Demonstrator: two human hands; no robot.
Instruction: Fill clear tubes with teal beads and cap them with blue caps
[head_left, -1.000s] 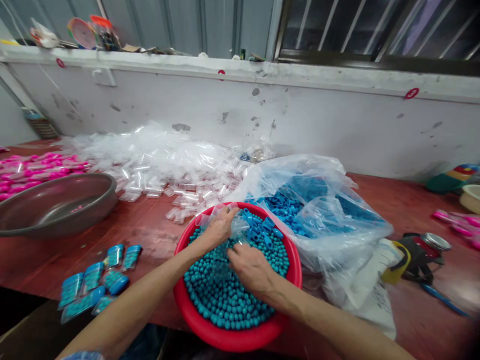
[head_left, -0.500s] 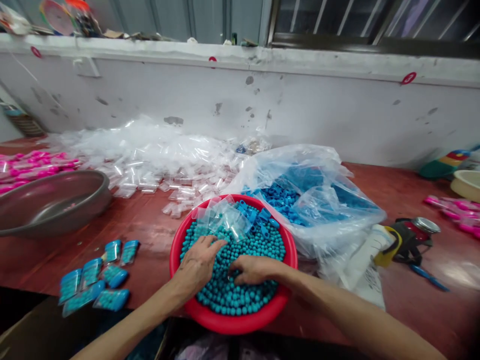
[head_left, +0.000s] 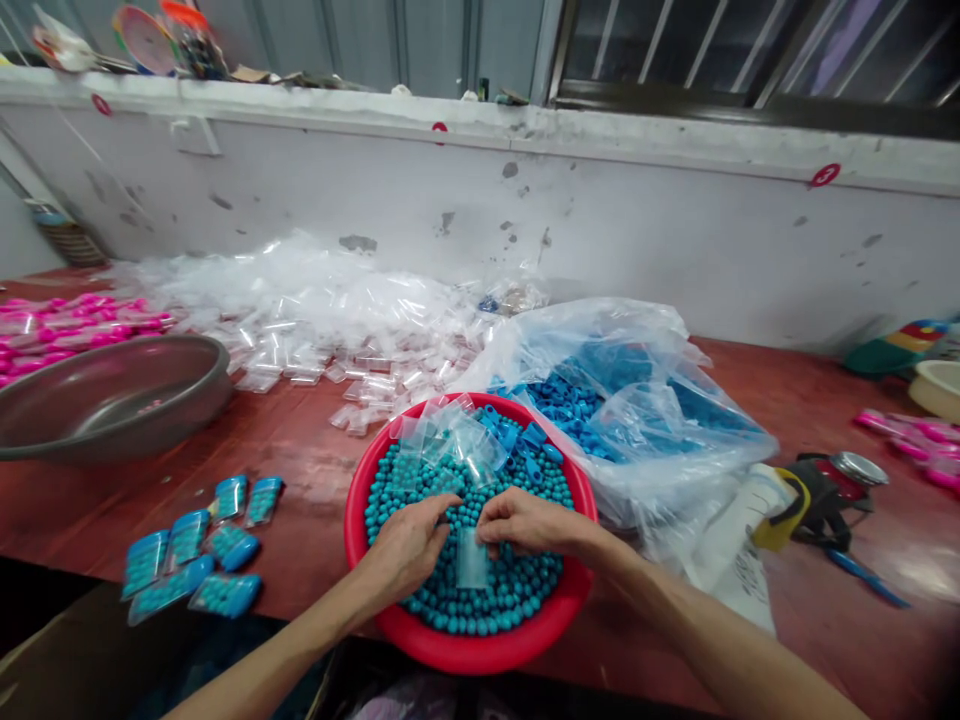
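A red basin (head_left: 358, 500) full of turquoise beads (head_left: 480, 610) stands in front of me. My right hand (head_left: 517, 522) pinches the upper end of a small clear plastic case (head_left: 472, 562), which hangs low over the beads. To its left, my left hand (head_left: 411, 540) reaches over the beads with thumb and index finger apart, and I see nothing in it. Further clear cases (head_left: 439, 440) lie on the beads at the basin's back, beside several blue caps (head_left: 525, 445).
Filled, blue-capped cases (head_left: 191, 550) lie at left, near a grey bowl (head_left: 217, 375). Behind are a heap of clear cases (head_left: 300, 320) and a plastic bag (head_left: 675, 440) of blue caps. Pink pieces (head_left: 67, 325) lie far left; a tape dispenser (head_left: 810, 500) sits at right.
The clear case has come into view in my right hand, which was down among the beads and has lifted slightly. My left hand has moved slightly nearer to me. The whole view has shifted a little.
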